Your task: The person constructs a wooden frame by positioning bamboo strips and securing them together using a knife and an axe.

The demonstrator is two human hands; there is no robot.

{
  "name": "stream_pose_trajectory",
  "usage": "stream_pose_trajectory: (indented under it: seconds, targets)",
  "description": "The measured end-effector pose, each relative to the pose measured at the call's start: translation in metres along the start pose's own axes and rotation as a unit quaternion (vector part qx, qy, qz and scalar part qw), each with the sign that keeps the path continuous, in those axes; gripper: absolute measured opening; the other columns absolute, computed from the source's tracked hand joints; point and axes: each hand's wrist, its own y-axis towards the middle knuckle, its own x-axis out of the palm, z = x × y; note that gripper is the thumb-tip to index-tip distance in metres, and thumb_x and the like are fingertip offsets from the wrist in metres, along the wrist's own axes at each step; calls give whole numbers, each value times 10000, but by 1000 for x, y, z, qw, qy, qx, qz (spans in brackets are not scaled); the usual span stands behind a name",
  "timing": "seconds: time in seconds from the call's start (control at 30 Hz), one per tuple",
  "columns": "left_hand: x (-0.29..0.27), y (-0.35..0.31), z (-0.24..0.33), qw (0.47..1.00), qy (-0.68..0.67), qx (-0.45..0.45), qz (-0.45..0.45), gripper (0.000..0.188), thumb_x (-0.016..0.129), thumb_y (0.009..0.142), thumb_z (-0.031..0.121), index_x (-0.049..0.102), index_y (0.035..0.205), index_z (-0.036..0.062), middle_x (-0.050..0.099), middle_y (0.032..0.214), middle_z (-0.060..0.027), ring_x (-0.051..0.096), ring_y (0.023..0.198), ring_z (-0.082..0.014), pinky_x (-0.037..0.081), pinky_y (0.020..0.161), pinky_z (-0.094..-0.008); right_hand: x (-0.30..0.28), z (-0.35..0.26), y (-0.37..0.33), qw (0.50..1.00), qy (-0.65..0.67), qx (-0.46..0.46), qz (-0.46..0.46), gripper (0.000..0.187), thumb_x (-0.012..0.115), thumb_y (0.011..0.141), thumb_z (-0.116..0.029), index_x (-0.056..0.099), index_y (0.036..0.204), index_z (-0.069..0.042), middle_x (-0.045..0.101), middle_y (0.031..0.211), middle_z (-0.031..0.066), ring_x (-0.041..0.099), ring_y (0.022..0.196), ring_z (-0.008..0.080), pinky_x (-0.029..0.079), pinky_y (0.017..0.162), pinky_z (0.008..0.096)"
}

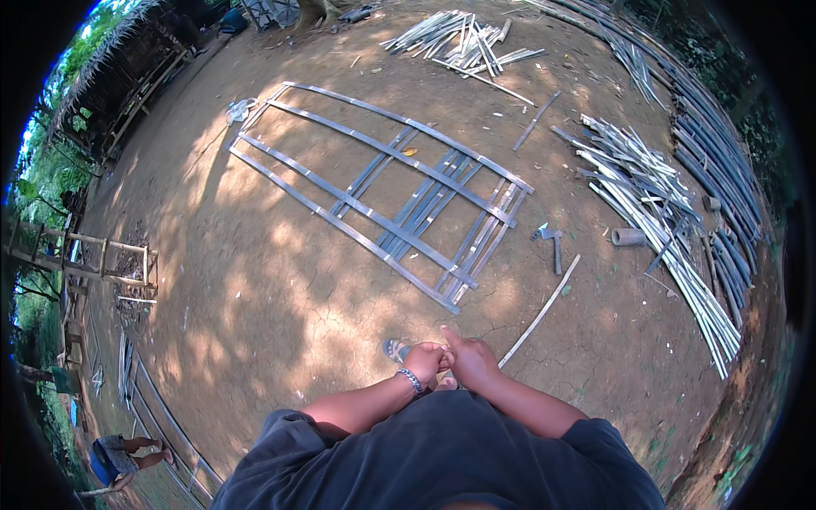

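Note:
In front of my waist, my left hand (427, 361) and my right hand (473, 359) are close together, seemingly touching. The left one is curled, with a chain bracelet (410, 379) on its wrist. Bent fingers show on the right one too, while one digit points forward. Whether anything small is between them is hidden. Ahead on the ground lies a flat lattice of split bamboo slats (340, 180), long strips with shorter crosspieces bunched toward its near right end. To its right lies a hammer-like tool (555, 246). A pale thin stick (544, 308) rests nearer to my right hand.
Heaps of split bamboo (663, 204) lie at right and far back (459, 42). Dark bamboo poles (718, 161) line the right edge, with a short tube (629, 237) nearby. At left stand a bamboo rail (102, 255) and a thatched hut (106, 64). Another person (119, 459) bends at lower left.

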Motion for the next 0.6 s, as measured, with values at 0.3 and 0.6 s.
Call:
stream_pose_trajectory:
  seconds: [0.3, 0.6]
  targets:
    - [-25, -23, -9, 998, -33, 5, 54, 218, 510, 1053, 152, 652, 950, 23, 699, 817, -42, 667, 728, -116, 558, 685, -257, 11, -32, 2, 996, 75, 49, -15, 440, 723, 838, -182, 656, 1246, -33, 731, 904, 206, 720, 829, 353, 571, 744, 438]
    - [-29, -40, -20, 990, -26, 94, 98, 210, 491, 1066, 196, 641, 989, 71, 679, 903, -14, 660, 812, -101, 545, 724, -252, 21, -29, 7, 909, 361, 194, -81, 281, 781, 868, -143, 660, 1078, -1, 740, 916, 85, 718, 791, 170, 573, 698, 302]
